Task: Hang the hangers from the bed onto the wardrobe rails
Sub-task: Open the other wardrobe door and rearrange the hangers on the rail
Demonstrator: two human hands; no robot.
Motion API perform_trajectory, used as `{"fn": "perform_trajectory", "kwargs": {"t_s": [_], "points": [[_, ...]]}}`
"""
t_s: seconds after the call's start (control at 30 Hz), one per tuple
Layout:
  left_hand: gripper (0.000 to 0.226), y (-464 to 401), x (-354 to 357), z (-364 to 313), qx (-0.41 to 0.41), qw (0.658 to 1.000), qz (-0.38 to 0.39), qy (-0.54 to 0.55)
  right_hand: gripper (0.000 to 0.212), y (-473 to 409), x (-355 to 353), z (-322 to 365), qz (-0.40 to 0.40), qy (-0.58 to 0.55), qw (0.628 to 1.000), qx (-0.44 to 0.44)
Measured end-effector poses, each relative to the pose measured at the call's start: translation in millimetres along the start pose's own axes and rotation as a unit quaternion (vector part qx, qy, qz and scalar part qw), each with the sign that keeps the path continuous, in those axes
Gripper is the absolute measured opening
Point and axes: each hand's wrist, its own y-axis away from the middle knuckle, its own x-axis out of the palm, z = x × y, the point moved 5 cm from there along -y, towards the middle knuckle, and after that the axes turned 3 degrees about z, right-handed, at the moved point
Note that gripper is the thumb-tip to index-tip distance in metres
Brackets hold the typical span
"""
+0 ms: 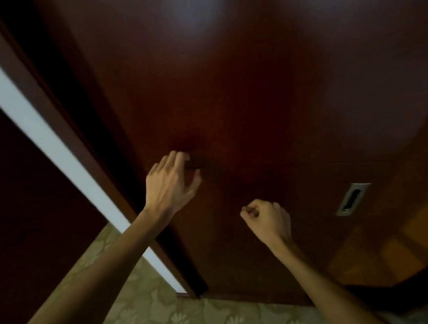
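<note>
A dark red-brown wardrobe door [253, 85] fills most of the view. My left hand [170, 184] is raised against the door near its left edge, fingers spread and curled, fingertips touching the wood at a faint horizontal seam. My right hand [265, 219] hovers lower and to the right, fingers curled into a loose fist with nothing visible in it. No hangers, bed or rails are in view.
A metal recessed handle [352, 199] sits in the door to the right of my right hand. A white strip [45, 138] runs diagonally along the dark frame at left. A green floral-patterned floor [151, 308] lies below. A lighter brown panel [398, 239] stands at right.
</note>
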Motion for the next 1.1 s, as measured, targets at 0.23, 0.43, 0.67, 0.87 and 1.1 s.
{"fn": "perform_trajectory", "kwargs": {"t_s": [0.23,0.43,0.67,0.87,1.1], "points": [[0.088,12.8,6.8,142.6,-0.252,0.955,0.144,0.061,0.024,-30.6,111.5,170.6,-0.013,0.037,0.998,-0.051],[0.099,-0.3,17.7,145.9,-0.253,0.941,0.151,0.165,0.046,-48.2,140.5,208.3,-0.045,0.131,0.99,-0.034],[0.082,-5.7,17.6,156.3,-0.267,0.929,0.087,0.24,0.048,-57.5,138.3,214.3,-0.063,0.153,0.986,-0.003],[0.056,-10.3,21.6,165.5,-0.26,0.924,0.09,0.265,0.047,-55.5,134.9,216.1,-0.072,0.143,0.987,0.001],[0.07,-15.5,22.2,162.8,-0.206,0.938,0.102,0.261,0.05,-53.6,128.3,213.5,-0.089,0.154,0.984,0.014]]}}
